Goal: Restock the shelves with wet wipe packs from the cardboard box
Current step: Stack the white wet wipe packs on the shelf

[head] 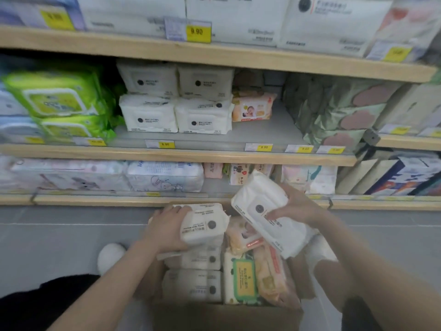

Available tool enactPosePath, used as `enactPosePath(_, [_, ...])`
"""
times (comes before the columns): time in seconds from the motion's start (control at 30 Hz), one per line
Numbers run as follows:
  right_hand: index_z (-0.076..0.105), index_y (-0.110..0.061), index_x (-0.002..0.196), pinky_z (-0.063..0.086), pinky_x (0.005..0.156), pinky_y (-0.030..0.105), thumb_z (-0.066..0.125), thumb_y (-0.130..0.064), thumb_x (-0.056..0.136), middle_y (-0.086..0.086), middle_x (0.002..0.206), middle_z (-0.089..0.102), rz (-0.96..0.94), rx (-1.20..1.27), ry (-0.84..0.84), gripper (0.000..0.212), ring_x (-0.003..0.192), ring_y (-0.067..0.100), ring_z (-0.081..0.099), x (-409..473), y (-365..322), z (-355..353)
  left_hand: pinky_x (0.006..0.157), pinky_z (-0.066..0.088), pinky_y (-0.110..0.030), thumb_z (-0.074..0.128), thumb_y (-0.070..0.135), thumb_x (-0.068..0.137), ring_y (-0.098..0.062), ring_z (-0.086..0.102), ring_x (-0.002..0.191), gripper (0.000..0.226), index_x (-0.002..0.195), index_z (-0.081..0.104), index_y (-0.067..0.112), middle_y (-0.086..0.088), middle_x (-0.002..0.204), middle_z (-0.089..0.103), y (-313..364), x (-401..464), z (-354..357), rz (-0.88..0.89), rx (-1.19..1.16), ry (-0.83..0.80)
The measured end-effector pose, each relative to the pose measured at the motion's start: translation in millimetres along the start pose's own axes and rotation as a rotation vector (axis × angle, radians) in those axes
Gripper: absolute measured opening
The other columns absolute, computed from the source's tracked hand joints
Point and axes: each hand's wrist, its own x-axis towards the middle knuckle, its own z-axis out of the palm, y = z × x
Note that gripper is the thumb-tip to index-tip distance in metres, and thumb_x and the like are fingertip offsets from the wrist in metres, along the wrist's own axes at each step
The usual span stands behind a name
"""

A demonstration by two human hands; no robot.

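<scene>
Cardboard box (226, 316) sits open below both hands for easy reach; left hand (167, 229) grips one white wipe pack (205, 225), right hand (296, 206) grips a tilted second pack (265, 211), shelf stack (175, 99) beyond awaiting matches.

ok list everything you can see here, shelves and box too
held packs: 2, white; one in the left hand, one in the right hand, above the box
box: 1, brown cardboard, on the floor, open
boxed packs: several, white, green-yellow, peach
shelf white packs: 4, stacked two by two, middle shelf
baby pack: 1, peach, right of the white stack
green packs: 2 in front, middle shelf left
price tags: several, yellow, on shelf edges
shoes: 2, white, either side of the box
left hand: grips a pack
right hand: grips a pack
</scene>
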Motion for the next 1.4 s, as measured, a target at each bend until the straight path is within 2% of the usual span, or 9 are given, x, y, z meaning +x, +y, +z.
enactPosePath(0.1, [0.038, -0.033, 0.133, 0.047, 0.084, 0.033, 0.087, -0.025, 0.058, -0.009, 0.117, 0.055, -0.110, -0.128, 0.029, 0.090, 0.108, 0.017, 0.055, 8, -39, -6, 0.096, 0.031, -0.037, 0.040, 0.074, 0.038, -0.017, 0.037, 0.125, 0.109, 0.138, 0.029, 0.033, 0.007, 0.135, 0.044, -23, -19, -42, -0.003, -0.011, 0.087])
enactPosePath(0.2, [0.035, -0.034, 0.136, 0.041, 0.083, 0.032, 0.087, -0.027, 0.060, -0.005, 0.120, 0.050, -0.219, -0.269, 0.060, 0.093, 0.109, 0.017, 0.049, 25, -84, -1, 0.087, 0.030, -0.035, 0.053, 0.065, 0.041, -0.018, 0.039, 0.120, 0.103, 0.136, 0.030, 0.034, 0.006, 0.132, 0.047, -61, -35, -71, -0.064, -0.020, 0.137])
enactPosePath(0.33, [0.032, -0.036, 0.139, 0.043, 0.097, 0.039, 0.088, -0.036, 0.053, -0.005, 0.130, 0.049, -0.335, -0.376, 0.087, 0.103, 0.120, 0.020, 0.046, 63, -134, 22, 0.088, 0.035, -0.037, 0.078, 0.046, 0.049, -0.023, 0.042, 0.115, 0.095, 0.132, 0.037, 0.028, -0.001, 0.125, 0.051, -109, -45, -82, -0.238, -0.107, 0.217])
enactPosePath(0.43, [0.026, -0.036, 0.143, 0.040, 0.100, 0.039, 0.086, -0.034, 0.058, -0.005, 0.139, 0.043, -0.417, -0.484, 0.060, 0.104, 0.127, 0.020, 0.041, 93, -176, 39, 0.086, 0.034, -0.039, 0.079, 0.044, 0.049, -0.024, 0.042, 0.112, 0.091, 0.129, 0.038, 0.028, 0.000, 0.119, 0.053, -138, -47, -87, -0.326, -0.130, 0.253])
enactPosePath(0.57, [0.025, -0.034, 0.144, 0.045, 0.096, 0.042, 0.084, -0.040, 0.059, 0.000, 0.140, 0.047, -0.541, -0.724, 0.115, 0.104, 0.123, 0.025, 0.047, 135, -239, 58, 0.085, 0.037, -0.038, 0.080, 0.039, 0.047, -0.021, 0.042, 0.107, 0.087, 0.124, 0.039, 0.027, 0.003, 0.108, 0.052, -169, -46, -98, -0.374, -0.135, 0.288])
enactPosePath(0.77, [0.030, -0.035, 0.143, 0.043, 0.099, 0.045, 0.086, -0.038, 0.058, 0.000, 0.141, 0.048, -0.647, -0.765, 0.115, 0.102, 0.126, 0.025, 0.047, 201, -308, 88, 0.090, 0.037, -0.039, 0.081, 0.038, 0.047, -0.022, 0.042, 0.110, 0.093, 0.128, 0.037, 0.028, 0.001, 0.117, 0.053, -195, -40, -108, -0.424, -0.170, 0.307])
enactPosePath(1.1, [0.026, -0.038, 0.146, 0.039, 0.101, 0.039, 0.081, -0.046, 0.064, -0.002, 0.145, 0.044, -0.691, -0.971, 0.156, 0.099, 0.128, 0.025, 0.044, 260, -328, 141, 0.088, 0.035, -0.038, 0.082, 0.041, 0.048, -0.017, 0.041, 0.104, 0.086, 0.122, 0.038, 0.031, 0.013, 0.096, 0.039, -198, -26, -109, -0.391, -0.219, 0.329])
enactPosePath(1.3, [0.018, -0.032, 0.150, 0.020, 0.113, 0.043, 0.071, -0.054, 0.073, 0.002, 0.155, 0.025, -0.714, -1.064, 0.175, 0.096, 0.140, 0.028, 0.023, 268, -316, 158, 0.087, 0.035, -0.039, 0.081, 0.040, 0.048, -0.016, 0.040, 0.101, 0.084, 0.121, 0.039, 0.031, 0.013, 0.093, 0.036, -194, -23, -109, -0.378, -0.214, 0.336])
enactPosePath(1.4, [0.016, -0.034, 0.149, 0.006, 0.116, 0.049, 0.063, -0.062, 0.076, 0.002, 0.158, 0.014, -0.734, -1.104, 0.302, 0.091, 0.143, 0.027, 0.013, 258, -303, 157, 0.087, 0.035, -0.038, 0.080, 0.040, 0.048, -0.017, 0.041, 0.102, 0.084, 0.120, 0.039, 0.032, 0.013, 0.091, 0.036, -191, -22, -109, -0.369, -0.201, 0.323])
